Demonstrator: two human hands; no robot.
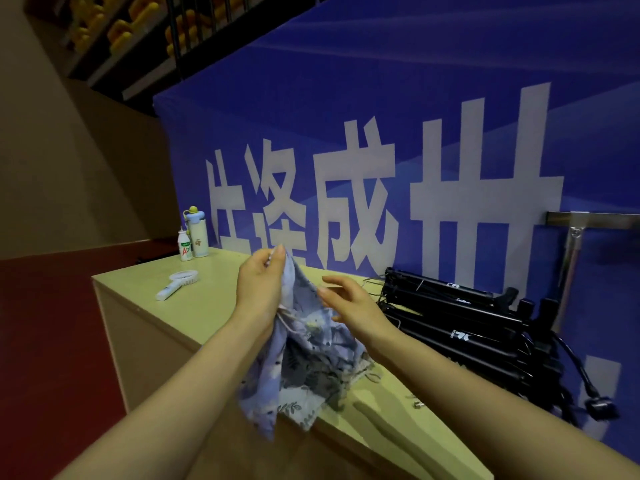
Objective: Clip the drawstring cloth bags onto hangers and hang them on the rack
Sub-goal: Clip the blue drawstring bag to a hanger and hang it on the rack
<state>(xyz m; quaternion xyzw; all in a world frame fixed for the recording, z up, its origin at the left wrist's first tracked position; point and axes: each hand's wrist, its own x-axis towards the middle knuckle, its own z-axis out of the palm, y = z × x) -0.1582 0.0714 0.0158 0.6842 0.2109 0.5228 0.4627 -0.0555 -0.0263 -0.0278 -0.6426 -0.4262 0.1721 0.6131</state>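
A pale blue drawstring cloth bag [304, 368] with a grey leaf print hangs over the pale wooden table [145, 299], its lower end resting near the table's front edge. My left hand [261, 289] pinches the bag's top corner and holds it up. My right hand [349, 303] is just right of the bag, fingers spread, touching its upper edge. A stack of black clip hangers [460, 327] lies on the table to the right. The metal rack [575, 237] stands behind them at the far right.
A white hand-held fan [178, 284] lies on the table's left part. A small white drink bottle [185, 245] and a cream flask [198, 237] stand at the far left corner. A blue banner [415, 133] rises behind the table. Red floor lies to the left.
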